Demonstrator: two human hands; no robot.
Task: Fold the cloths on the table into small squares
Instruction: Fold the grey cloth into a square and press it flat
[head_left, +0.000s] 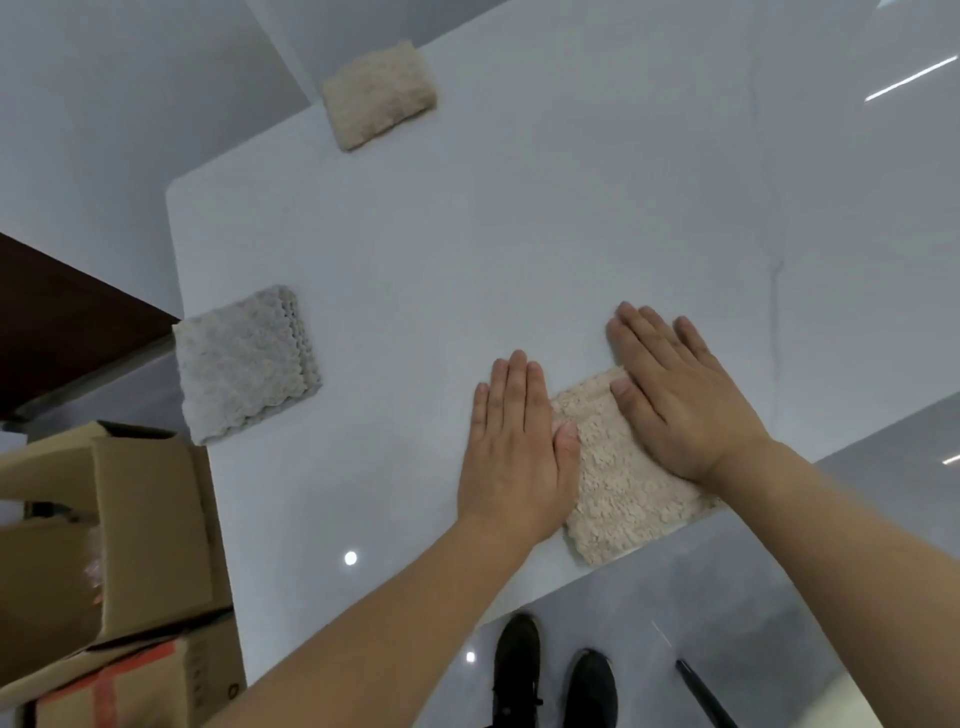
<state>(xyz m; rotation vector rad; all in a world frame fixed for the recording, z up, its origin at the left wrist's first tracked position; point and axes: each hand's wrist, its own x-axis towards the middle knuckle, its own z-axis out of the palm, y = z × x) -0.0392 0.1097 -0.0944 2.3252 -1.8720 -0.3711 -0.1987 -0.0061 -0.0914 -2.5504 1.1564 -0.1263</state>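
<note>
**White table, three folded cloths**

Smooth white table (519, 234), seen from above. Folded beige cloth (378, 95) at the far edge. Folded grey cloth (244, 364) at the left edge. Pinkish-beige cloth (618, 478) at the near edge, pressed flat under both hands.

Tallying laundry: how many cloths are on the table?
3: a beige cloth at the far edge, a grey cloth at the left edge, a beige cloth under both hands.

Single head-worn wide-angle view, looking steeply down and forward from close above the white table (467, 234), tilted so that the near edge runs diagonally, floor visible beyond.
</note>
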